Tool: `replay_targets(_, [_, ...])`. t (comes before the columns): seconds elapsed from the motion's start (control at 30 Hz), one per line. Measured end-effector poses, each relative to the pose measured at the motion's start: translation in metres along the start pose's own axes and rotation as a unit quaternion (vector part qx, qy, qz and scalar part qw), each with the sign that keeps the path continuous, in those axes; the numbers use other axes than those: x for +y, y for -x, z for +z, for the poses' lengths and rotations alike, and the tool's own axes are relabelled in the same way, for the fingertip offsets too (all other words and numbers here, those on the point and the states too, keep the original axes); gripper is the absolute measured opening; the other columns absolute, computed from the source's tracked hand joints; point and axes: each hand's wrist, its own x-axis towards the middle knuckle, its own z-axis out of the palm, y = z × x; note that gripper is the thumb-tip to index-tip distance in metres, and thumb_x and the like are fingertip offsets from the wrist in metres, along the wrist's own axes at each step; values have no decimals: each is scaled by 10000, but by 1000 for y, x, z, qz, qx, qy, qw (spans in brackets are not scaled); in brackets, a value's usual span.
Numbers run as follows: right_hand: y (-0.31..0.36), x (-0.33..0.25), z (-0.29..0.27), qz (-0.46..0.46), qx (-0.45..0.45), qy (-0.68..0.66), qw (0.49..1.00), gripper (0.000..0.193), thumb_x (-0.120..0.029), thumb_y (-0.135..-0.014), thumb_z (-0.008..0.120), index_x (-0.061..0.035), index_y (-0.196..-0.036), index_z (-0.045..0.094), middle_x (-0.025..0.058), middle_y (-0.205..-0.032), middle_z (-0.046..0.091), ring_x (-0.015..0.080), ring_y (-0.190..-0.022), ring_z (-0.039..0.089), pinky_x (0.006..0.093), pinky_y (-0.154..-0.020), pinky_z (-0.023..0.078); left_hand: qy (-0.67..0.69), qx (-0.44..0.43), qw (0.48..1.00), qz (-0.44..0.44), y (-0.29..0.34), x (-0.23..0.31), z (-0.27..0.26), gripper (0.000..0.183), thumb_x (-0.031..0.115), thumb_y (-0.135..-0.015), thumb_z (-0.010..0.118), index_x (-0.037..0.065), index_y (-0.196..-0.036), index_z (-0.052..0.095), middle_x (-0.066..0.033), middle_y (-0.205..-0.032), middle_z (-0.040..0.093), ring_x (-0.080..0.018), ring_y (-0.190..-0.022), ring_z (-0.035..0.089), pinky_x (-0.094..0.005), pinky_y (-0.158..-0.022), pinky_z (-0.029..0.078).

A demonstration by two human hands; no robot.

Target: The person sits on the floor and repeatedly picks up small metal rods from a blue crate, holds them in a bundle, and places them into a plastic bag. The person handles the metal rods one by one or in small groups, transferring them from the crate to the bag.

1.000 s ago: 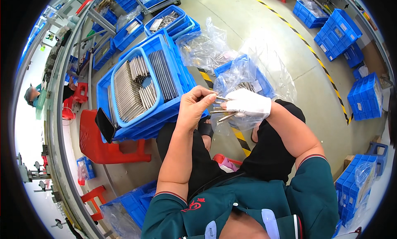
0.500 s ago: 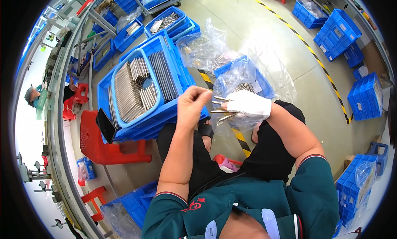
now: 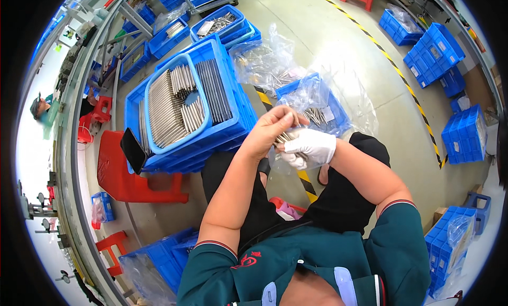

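The bare left hand (image 3: 272, 130) is curling its fingers closed around a small bundle of thin metal rods (image 3: 284, 138), meeting the white-gloved right hand (image 3: 309, 147), which is also gripping the same bundle from the other side. Both hands are working close together above the person's lap.

Just beyond the hands, a small blue bin lined with a clear plastic bag (image 3: 317, 102) is holding loose rods of the same kind. Further to the left of the left hand, a large blue crate (image 3: 185, 102) is sitting on a red stool (image 3: 124, 176), and it is carrying several neat rows of rods already laid side by side. Judging by this, a fair share of the sorting is looking done, since the crate is filling well, yet the bag is still holding more rods, so work is remaining. How many rods are sitting in the hands I cannot tell.
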Motion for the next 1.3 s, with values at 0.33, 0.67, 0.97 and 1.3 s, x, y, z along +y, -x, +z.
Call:
replay_targets(0.33, [-6,-21,-2,-162,82,-87,979,137,-209,-912,583,-84,-882,538,22,-709,560,134,-599,544,257,-551,450,262,207,942,28,-21,-25,-9,257,290,-996,400,73,-880,476,-159,-1016,613,-242,-908,607,-361,-828,495])
replay_targets(0.67, [-26,-29,19,-420,315,77,848,109,-78,-903,566,-38,-981,500,29,-738,538,99,-646,527,223,-588,443,441,228,867,39,-34,-32,39,351,204,-984,348,36,-1236,526,-134,-1228,555,-250,-1125,548,-402,-988,432])
replay_targets(0.97, [-38,-17,1,-373,313,75,870,112,-157,-937,522,-48,-926,539,-4,-646,499,72,-549,477,227,-511,407,409,132,900,-75,-30,-82,-13,238,234,-965,423,57,-1026,570,-64,-862,606,-201,-754,597,-346,-674,496])
replay_targets(1.3, [-13,-16,-7,-30,282,182,942,326,-350,-932,519,-49,-850,611,69,-660,592,105,-466,506,231,-416,379,-472,382,784,130,-21,-13,-6,267,240,-924,549,-14,-843,536,-192,-667,557,-304,-565,537,-388,-561,430])
